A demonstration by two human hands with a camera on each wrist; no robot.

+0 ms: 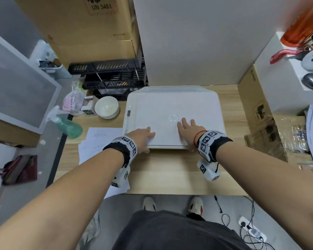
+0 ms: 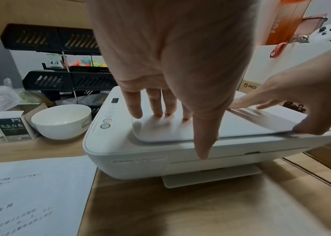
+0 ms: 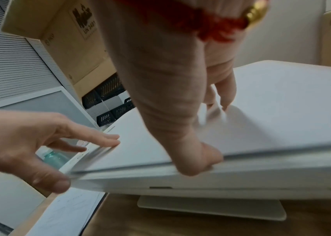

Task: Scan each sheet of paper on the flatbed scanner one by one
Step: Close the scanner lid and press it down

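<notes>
A white flatbed scanner-printer [image 1: 172,105] sits on the wooden desk [image 1: 170,174]. Its lid [image 2: 241,126] is down or nearly down, and its edge looks blurred in the right wrist view. My left hand [image 1: 145,138] lies on the lid's front left corner, fingers [image 2: 156,105] flat on top and thumb at the front edge. My right hand [image 1: 188,129] holds the lid further right, fingers on top and thumb [image 3: 201,161] tucked against the edge. Printed sheets [image 1: 98,141] lie on the desk left of the scanner. What is under the lid is hidden.
A white bowl [image 1: 107,107], a small box [image 2: 11,126] and a green spray bottle [image 1: 69,126] stand left of the scanner. Black stacked trays [image 1: 112,74] sit behind them. Cardboard boxes [image 1: 257,112] crowd the right side. The output tray [image 2: 211,177] sticks out in front.
</notes>
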